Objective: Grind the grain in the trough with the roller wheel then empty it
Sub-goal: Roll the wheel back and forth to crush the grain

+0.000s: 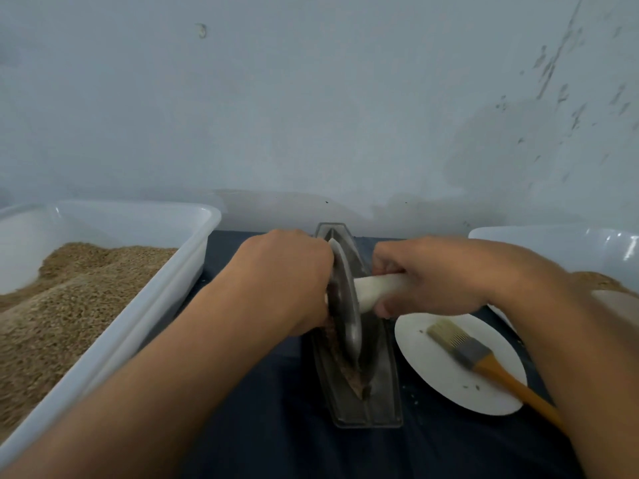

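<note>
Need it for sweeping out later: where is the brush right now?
In the head view, the brush lies on the white plate, just right of the trough, below the right hand.

roller wheel point(344, 305) in trough point(380, 406), plate point(446, 382) right

Left hand point(290, 278): bare, no glove, ring or watch is worn; the knuckles and the back of the hand are seen.
Right hand point(439, 274): bare likewise; the thumb and the back of the hand are seen, and the fingertips are partly hidden.
Left forearm point(166, 368): uncovered from wrist to the lower edge of the view; no sleeve is seen.
Right forearm point(570, 340): uncovered as well; no sleeve, band or marking is seen.
Rest of the body: not shown.
</note>
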Demonstrator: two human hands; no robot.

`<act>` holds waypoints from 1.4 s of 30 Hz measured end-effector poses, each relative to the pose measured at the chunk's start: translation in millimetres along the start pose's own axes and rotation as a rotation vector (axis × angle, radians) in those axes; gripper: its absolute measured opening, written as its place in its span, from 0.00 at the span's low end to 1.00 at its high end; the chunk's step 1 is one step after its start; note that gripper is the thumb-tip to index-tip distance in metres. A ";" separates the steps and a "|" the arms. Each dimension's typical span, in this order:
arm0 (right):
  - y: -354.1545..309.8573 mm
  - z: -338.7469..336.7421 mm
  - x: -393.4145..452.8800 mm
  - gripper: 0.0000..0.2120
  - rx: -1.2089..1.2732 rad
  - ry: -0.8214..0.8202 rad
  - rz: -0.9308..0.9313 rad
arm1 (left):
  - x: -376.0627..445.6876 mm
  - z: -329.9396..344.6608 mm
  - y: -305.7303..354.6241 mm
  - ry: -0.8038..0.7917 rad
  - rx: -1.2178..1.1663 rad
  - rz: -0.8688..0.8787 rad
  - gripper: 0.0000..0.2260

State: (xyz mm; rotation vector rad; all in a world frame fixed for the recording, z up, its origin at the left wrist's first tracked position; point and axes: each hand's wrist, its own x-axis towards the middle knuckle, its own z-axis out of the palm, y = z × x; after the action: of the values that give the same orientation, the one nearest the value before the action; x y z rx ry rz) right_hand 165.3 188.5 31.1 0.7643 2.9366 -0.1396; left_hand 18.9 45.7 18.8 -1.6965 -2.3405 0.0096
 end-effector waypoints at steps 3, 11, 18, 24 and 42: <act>5.2 9.6 12.8 0.11 -0.036 0.051 0.017 | 11.3 14.2 0.2 0.093 0.009 -0.072 0.11; 24.5 41.2 41.6 0.21 -0.137 0.326 0.098 | 34.5 54.6 2.9 0.365 0.012 -0.123 0.04; 23.3 27.0 33.7 0.16 -0.054 0.213 0.008 | 30.4 40.9 0.2 0.217 -0.009 -0.110 0.07; 13.4 5.6 10.1 0.16 -0.027 0.007 0.016 | 11.0 11.8 3.6 0.094 -0.002 -0.026 0.11; 32.4 37.3 40.3 0.18 0.012 0.244 0.049 | 32.4 48.1 -0.1 0.237 -0.116 -0.081 0.06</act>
State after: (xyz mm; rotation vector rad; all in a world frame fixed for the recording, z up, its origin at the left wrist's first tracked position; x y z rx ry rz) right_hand 149.0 231.7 -12.8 0.9142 3.1437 -0.0639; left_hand -0.5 82.8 -21.4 -1.5555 -2.2666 -0.3298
